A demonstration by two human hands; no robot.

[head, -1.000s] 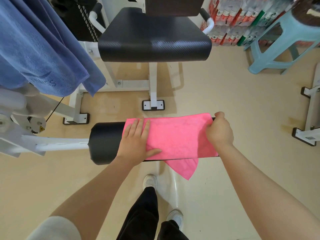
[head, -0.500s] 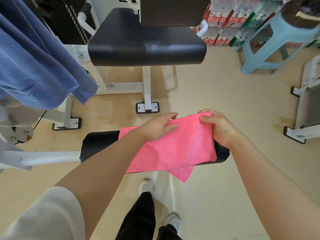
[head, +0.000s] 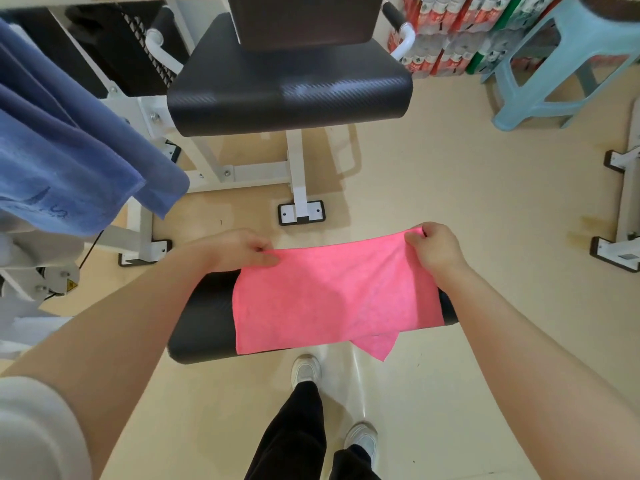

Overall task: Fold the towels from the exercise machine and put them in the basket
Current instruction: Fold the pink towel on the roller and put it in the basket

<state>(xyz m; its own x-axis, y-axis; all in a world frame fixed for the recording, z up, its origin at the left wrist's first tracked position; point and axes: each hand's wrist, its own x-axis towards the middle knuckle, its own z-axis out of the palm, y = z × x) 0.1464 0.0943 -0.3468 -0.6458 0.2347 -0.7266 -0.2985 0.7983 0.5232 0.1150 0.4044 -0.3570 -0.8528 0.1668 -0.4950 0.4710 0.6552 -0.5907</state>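
A pink towel (head: 332, 299) lies draped over the black padded roller (head: 204, 317) of the exercise machine, with one corner hanging below the roller's near side. My left hand (head: 242, 249) pinches the towel's far left corner. My right hand (head: 433, 249) pinches the far right corner, and the far edge is lifted and stretched between both hands. A blue towel (head: 69, 161) hangs from the machine frame at the upper left. No basket is in view.
The machine's black seat (head: 287, 91) stands ahead on a white frame (head: 298, 188). A light blue plastic stool (head: 561, 64) and stacked bottle packs (head: 450, 29) are at the upper right. Another white frame foot (head: 620, 251) is at the right. My feet are below on the beige floor.
My left hand left the towel's left part, met the right hand at the far edge, then both hands spread apart to the far corners and raised that edge.
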